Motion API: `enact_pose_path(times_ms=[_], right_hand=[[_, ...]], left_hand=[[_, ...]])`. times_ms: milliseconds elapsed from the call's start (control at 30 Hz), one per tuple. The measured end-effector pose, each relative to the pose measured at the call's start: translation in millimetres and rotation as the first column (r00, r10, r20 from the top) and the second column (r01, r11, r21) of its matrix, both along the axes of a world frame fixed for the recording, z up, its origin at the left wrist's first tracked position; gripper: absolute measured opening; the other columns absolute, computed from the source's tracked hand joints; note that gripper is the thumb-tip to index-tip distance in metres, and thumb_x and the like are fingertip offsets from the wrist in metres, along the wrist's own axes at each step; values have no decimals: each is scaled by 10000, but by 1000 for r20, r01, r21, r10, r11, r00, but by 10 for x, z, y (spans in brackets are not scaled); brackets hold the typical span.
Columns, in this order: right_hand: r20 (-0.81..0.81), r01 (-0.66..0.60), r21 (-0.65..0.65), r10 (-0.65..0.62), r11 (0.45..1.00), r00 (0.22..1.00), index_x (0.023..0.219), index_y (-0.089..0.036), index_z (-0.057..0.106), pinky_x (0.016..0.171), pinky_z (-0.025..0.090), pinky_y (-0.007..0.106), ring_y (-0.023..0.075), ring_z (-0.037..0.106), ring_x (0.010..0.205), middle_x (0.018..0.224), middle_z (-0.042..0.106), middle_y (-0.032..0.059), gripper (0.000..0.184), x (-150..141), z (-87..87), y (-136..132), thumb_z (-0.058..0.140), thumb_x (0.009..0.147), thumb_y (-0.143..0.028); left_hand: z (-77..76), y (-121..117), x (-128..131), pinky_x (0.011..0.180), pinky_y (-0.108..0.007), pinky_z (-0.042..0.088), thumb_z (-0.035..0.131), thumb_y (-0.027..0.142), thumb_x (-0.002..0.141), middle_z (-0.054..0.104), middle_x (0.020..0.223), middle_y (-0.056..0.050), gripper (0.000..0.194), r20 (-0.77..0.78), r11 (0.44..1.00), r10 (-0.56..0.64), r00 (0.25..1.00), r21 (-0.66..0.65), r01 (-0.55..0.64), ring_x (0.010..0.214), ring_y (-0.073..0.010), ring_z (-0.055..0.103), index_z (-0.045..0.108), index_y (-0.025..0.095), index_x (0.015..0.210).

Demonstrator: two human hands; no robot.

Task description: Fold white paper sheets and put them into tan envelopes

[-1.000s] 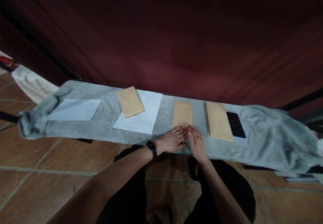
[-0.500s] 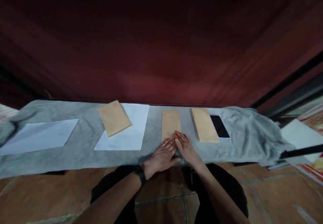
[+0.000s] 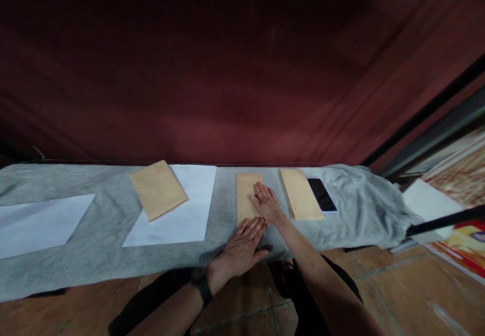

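Observation:
A narrow brown envelope [image 3: 245, 190] lies on the grey cloth [image 3: 113, 260] in front of me. My left hand [image 3: 242, 242] rests flat and open on the envelope's near end, fingers stretched out. My right hand [image 3: 265, 202] lies flat on the envelope's right side, farther up, fingers spread. Neither hand holds anything. A black band sits on my left wrist.
A stack of brown envelopes [image 3: 301, 200] lies right of my hands, with a black phone [image 3: 321, 194] beside it. Another brown envelope [image 3: 158, 189] lies on a white sheet [image 3: 178, 220] to the left. A second white sheet [image 3: 38, 222] is far left. A dark red curtain hangs behind.
The view has shifted, so everything sits further left. My right hand has slid up along the envelope, away from my left hand, which stays at the near end.

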State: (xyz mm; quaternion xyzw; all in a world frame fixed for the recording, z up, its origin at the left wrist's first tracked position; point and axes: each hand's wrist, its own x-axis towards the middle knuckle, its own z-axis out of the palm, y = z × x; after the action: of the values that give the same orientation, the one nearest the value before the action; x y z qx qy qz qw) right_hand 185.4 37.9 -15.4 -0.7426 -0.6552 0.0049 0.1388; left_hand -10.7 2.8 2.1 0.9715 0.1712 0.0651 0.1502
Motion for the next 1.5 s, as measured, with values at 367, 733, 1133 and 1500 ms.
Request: enact_pose_path(times_ms=[367,733,1133,1500], right_hand=[[19,62,90,-64,994,998,1516,-98,367,1198,220,531,300,356,1450,1564,372,178,588,79,-68,245,284,1046,-441],[38,-167,-1,167,986,985,1535,-157,337,1227,159,469,247,297,1481,1600,318,114,584,-271,41,392,311,1046,-474],[28,110,58,-112,992,993,1513,-53,364,1206,213,439,276,290,1482,1579,333,187,626,-106,-82,609,334,1038,-460],[74,82,129,-92,988,993,1508,-76,383,1190,239,465,298,345,1455,1571,351,188,627,-72,-175,385,314,1041,-489]], left_hand=[[6,-42,-39,1243,-419,131,274,592,1009,251,1632,-107,698,7,1000,11,1000,12,-11,1523,-212,173,240,169,1563],[46,-46,-10,1240,-463,161,418,613,961,316,1607,-135,759,9,1000,18,1000,-5,-18,1503,-255,244,250,174,1557],[74,-44,-17,1220,-482,207,521,522,950,304,1614,-130,718,42,999,13,999,33,-14,1501,-263,250,257,211,1541],[10,-53,-16,1224,-472,205,565,492,919,307,1613,-131,741,55,999,25,998,36,-27,1495,-261,268,289,181,1532]])
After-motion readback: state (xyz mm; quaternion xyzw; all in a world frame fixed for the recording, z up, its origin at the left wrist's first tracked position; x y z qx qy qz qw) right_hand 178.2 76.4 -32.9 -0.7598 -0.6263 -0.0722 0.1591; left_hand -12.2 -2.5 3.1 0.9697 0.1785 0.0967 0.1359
